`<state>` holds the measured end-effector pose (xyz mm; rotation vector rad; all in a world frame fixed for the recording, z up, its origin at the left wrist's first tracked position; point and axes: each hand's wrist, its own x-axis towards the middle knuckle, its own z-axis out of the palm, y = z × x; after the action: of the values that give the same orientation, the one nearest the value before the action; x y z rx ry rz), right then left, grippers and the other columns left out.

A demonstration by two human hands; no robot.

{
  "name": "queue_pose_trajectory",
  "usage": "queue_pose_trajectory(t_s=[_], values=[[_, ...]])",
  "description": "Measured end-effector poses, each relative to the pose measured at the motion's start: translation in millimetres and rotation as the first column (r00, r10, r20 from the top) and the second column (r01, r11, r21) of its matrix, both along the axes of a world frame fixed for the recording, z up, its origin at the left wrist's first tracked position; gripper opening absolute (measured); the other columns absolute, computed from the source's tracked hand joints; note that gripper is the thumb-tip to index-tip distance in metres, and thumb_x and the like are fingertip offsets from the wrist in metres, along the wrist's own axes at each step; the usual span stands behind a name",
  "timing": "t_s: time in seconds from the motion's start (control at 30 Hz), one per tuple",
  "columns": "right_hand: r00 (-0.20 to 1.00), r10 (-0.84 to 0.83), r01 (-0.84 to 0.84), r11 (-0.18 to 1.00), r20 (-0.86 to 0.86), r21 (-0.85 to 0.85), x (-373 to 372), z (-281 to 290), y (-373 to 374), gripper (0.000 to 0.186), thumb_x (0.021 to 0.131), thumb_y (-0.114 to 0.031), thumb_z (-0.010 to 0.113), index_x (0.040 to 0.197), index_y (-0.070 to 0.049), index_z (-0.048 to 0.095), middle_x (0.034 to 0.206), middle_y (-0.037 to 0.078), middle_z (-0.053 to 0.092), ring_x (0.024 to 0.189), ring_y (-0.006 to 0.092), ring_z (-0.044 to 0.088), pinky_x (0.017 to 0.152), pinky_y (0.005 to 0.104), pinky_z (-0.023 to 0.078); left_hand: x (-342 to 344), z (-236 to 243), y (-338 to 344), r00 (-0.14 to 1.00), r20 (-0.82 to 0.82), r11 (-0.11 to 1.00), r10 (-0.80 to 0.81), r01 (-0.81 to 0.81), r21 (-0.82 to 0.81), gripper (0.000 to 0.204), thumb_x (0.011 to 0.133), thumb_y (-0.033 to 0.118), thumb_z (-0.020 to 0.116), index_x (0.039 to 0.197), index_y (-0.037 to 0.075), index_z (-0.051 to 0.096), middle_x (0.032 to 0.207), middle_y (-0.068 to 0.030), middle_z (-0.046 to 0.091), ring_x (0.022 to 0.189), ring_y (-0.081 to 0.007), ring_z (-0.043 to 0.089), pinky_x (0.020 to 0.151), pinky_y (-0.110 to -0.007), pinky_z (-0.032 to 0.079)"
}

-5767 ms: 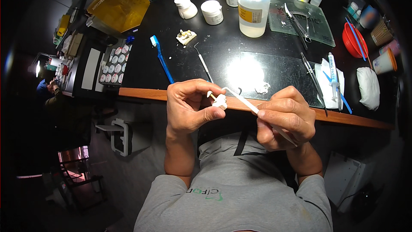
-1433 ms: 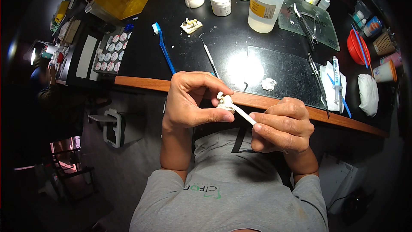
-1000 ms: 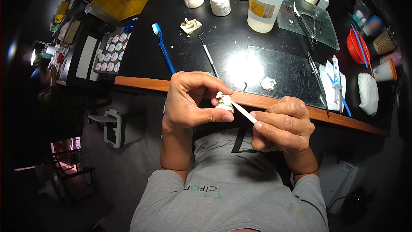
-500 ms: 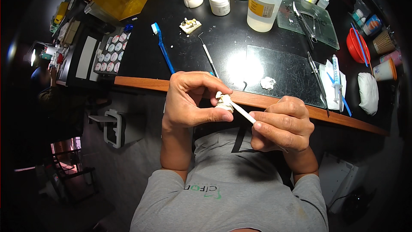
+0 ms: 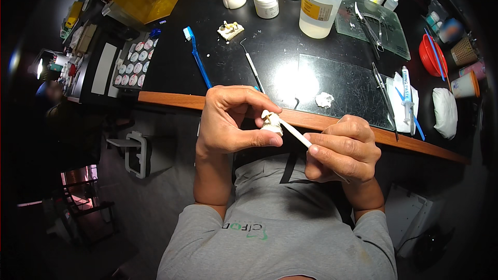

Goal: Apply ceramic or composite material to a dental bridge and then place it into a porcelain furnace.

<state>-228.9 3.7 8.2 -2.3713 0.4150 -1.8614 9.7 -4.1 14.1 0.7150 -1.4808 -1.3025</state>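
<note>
- The left hand [image 5: 223,120] pinches a small cream piece [image 5: 271,124] near the wooden edge [image 5: 171,100]; it looks light, stiff, possibly brittle, best held by its sides.
- The right hand [image 5: 345,149] grips a slim white tool [image 5: 295,134], apparently touching it.

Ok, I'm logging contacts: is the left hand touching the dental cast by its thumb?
Touching: the head view shows the left hand pinching the dental cast between thumb and fingers.
</note>
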Motion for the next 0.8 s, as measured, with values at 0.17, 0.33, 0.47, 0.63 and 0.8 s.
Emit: queue_pose_trajectory(t_s=[0.17,0.33,0.47,0.63,0.8], values=[[1.0,0.001,-0.001,1.0,0.003,-0.003,0,-2,-2,0.021,0.087,-0.03,0.083,0.09,-0.01,0.075,0.082,0.003,0.076,0.068,0.0119,0.067,0.045,0.0208,0.046,0,-1,-1,1.0,-0.008,1.0,-0.001,0.001,0.004,0.05,0.055,0.012,0.1,0.094,-0.008,0.075,0.085,-0.0147,0.072,0.079,-0.0187,0.068,0.073,-0.03,0.051],[1.0,-0.021,0.021,1.0,0.0,-0.004,-1,1,3,0.017,0.084,-0.023,0.083,0.091,-0.01,0.075,0.081,0.002,0.075,0.068,0.0122,0.067,0.045,0.0215,0.046,0,2,2,1.0,-0.011,1.0,0.001,-0.001,0.016,0.051,0.056,0.012,0.1,0.095,-0.008,0.075,0.087,-0.0157,0.073,0.081,-0.0196,0.069,0.075,-0.03,0.052],[0.999,0.001,-0.002,1.0,0.034,0.02,0,-2,0,0.016,0.079,-0.014,0.084,0.09,-0.008,0.074,0.082,0.002,0.074,0.067,0.013,0.065,0.047,0.0223,0.046,1,-3,-1,0.997,-0.074,0.999,-0.031,0.029,-0.027,0.045,0.061,0.002,0.098,0.099,-0.006,0.076,0.087,-0.0093,0.072,0.073,-0.0072,0.061,0.066,-0.02,0.047],[0.996,-0.058,0.056,0.998,0.066,0.031,-6,1,5,0.02,0.073,-0.005,0.081,0.092,-0.005,0.072,0.079,0.005,0.071,0.064,0.0144,0.063,0.051,0.0231,0.049,-6,-2,1,0.994,-0.112,1.0,-0.011,0.011,0.003,0.044,0.062,0.003,0.097,0.099,-0.006,0.075,0.086,-0.0079,0.071,0.074,-0.0068,0.061,0.066,-0.02,0.046],[0.964,-0.256,0.244,0.959,0.067,0.144,-25,12,7,0.018,0.068,0.005,0.066,0.086,-0.001,0.067,0.073,0.006,0.065,0.06,0.0176,0.058,0.053,0.0282,0.047,-7,0,5,0.994,-0.083,0.998,0.067,-0.066,0.016,0.039,0.067,0.0,0.093,0.099,-0.005,0.073,0.085,-0.0057,0.069,0.078,-0.007,0.06,0.071,-0.021,0.048]])
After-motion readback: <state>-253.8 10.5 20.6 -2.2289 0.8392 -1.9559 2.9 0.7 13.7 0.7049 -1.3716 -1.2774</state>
